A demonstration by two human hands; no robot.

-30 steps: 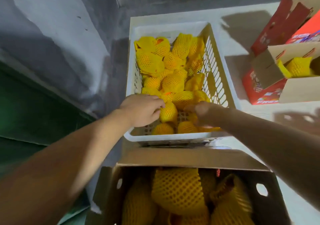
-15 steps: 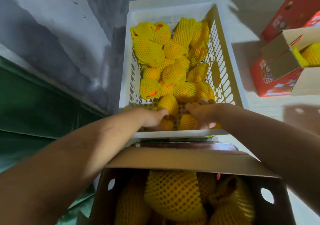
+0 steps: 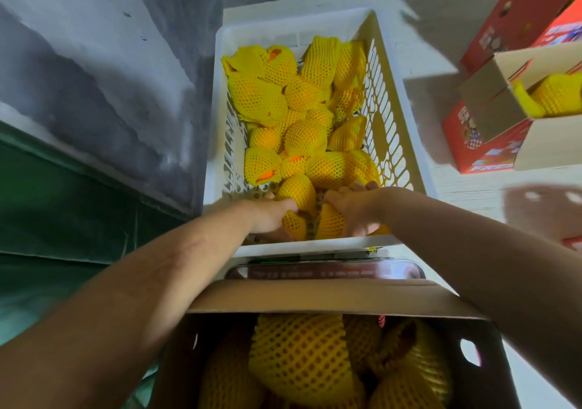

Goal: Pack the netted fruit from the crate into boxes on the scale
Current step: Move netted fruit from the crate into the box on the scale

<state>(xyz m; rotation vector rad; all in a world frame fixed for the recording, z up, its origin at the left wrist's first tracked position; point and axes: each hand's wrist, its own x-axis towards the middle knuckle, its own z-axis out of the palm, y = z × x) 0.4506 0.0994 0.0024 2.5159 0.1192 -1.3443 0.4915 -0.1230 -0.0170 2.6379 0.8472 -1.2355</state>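
Note:
A white slatted crate [image 3: 392, 131] holds several fruits in yellow foam netting [image 3: 302, 134]. Both my hands reach into its near end. My left hand [image 3: 271, 216] grips a small netted fruit [image 3: 294, 224] at the crate's bottom. My right hand [image 3: 352, 210] grips another netted fruit [image 3: 330, 223] beside it. Close to me stands an open cardboard box [image 3: 315, 295] with several netted fruits [image 3: 299, 358] inside. The scale [image 3: 324, 270] shows as a dark strip between box and crate.
A red and brown open carton [image 3: 491, 144] with a netted fruit [image 3: 557, 93] stands at the right on the white surface. Another red box [image 3: 519, 8] lies behind it. A grey wall and green panel run along the left.
Both hands have moved down to the crate's near end and closed on two netted fruits. The view has tilted closer to the crate.

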